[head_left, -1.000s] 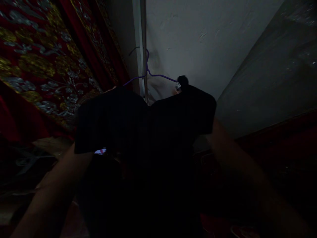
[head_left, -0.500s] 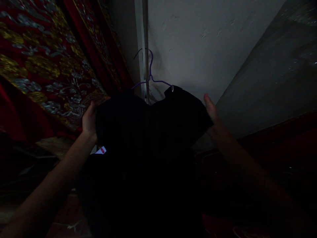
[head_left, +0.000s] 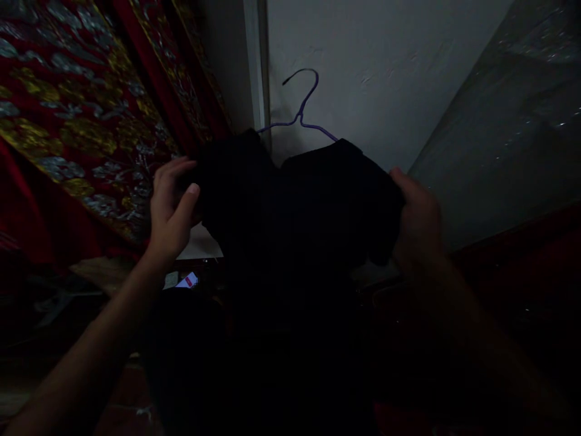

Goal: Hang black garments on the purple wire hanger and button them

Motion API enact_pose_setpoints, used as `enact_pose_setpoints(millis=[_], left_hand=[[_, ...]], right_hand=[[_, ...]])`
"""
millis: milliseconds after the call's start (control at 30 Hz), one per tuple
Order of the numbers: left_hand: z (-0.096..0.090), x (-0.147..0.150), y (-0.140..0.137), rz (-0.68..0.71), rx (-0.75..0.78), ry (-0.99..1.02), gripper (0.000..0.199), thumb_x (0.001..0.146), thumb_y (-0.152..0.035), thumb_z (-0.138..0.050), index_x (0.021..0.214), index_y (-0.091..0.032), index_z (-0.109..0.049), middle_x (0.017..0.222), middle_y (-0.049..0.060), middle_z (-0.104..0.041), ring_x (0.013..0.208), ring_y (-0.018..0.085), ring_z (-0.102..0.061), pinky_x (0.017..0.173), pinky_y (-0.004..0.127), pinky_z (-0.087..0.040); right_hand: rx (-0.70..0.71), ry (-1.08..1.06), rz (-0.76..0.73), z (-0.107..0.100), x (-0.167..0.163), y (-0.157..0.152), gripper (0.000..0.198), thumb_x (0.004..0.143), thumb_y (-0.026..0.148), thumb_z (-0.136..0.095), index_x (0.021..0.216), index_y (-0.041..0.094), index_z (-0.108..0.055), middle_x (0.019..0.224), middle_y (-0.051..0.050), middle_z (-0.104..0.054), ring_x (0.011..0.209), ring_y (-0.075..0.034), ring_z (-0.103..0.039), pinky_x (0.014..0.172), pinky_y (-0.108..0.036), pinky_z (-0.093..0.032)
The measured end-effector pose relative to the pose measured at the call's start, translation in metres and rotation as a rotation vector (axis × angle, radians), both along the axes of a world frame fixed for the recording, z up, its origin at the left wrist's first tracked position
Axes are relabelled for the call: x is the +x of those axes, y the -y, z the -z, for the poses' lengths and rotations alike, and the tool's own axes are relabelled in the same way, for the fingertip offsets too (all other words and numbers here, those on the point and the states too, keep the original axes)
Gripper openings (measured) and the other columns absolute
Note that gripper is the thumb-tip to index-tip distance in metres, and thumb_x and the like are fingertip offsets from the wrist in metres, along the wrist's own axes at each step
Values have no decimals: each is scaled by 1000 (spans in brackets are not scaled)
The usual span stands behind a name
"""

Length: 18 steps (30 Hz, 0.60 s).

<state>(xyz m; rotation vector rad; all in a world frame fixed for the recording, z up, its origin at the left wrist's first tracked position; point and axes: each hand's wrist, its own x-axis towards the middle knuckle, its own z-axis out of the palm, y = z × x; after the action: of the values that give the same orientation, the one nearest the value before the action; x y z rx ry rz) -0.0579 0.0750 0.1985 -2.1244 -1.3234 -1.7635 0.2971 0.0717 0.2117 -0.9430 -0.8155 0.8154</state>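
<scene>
A black short-sleeved top (head_left: 299, 212) hangs on a purple wire hanger (head_left: 300, 116), whose hook rises free above the collar and tilts slightly. My left hand (head_left: 171, 203) is closed around the left sleeve, thumb in front and fingers curled over the edge. At the opposite side, my right hand (head_left: 417, 215) grips the right sleeve, its thumb along the shoulder edge and the other fingers hidden behind the cloth. The lower part of the top merges into the darkness.
Red cloth with gold and silver embroidery (head_left: 77, 121) hangs at the left. Behind the top stands a pale wall (head_left: 363, 79) with a vertical strip (head_left: 258, 66). Shiny clear plastic (head_left: 512, 133) covers the right side. A small white and red label (head_left: 188, 281) lies low on the left.
The hanger and top have shifted up and to the right, tilting a little. My left hand's fingers have come over the sleeve edge; my right hand has moved right with its sleeve.
</scene>
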Motion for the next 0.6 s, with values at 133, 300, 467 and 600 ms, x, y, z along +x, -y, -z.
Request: enact_pose_setpoints(millis=[133,300,467,600], left_hand=[[-16,42,32,192,-358,191,32,97,-48,-57,104,-20,-71,104,7,-74,107,24,-66,103,40,-49],[-22,58,49,567,-905,732,27,82,-35,-74,99,-16,-66,89,7,-70,79,18,-67,74,30,-56],[-25,26,65,520,-1013,624,21,79,-33,-76,94,-21,-68,58,-5,-40,40,6,-27,35,20,-25],[-35,0,84,385,-1031,470,21,77,-36,-79,93,-26,-70,52,-5,-37,37,5,-20,33,17,-15]], right_hand=[[208,480,-380,21,-36,64,21,86,38,-65,78,22,-54,63,5,-45,55,-11,-43,53,-26,-37],[361,1091,-953,43,-75,96,44,81,45,-73,111,18,-54,89,-4,-68,72,-17,-61,66,-31,-49],[785,1098,-906,38,-75,48,19,95,37,-62,107,23,-60,103,-7,-69,99,-21,-65,90,-36,-53],[656,971,-414,37,-58,-20,32,88,31,-69,119,26,-63,127,-10,-63,124,-28,-56,109,-49,-44]])
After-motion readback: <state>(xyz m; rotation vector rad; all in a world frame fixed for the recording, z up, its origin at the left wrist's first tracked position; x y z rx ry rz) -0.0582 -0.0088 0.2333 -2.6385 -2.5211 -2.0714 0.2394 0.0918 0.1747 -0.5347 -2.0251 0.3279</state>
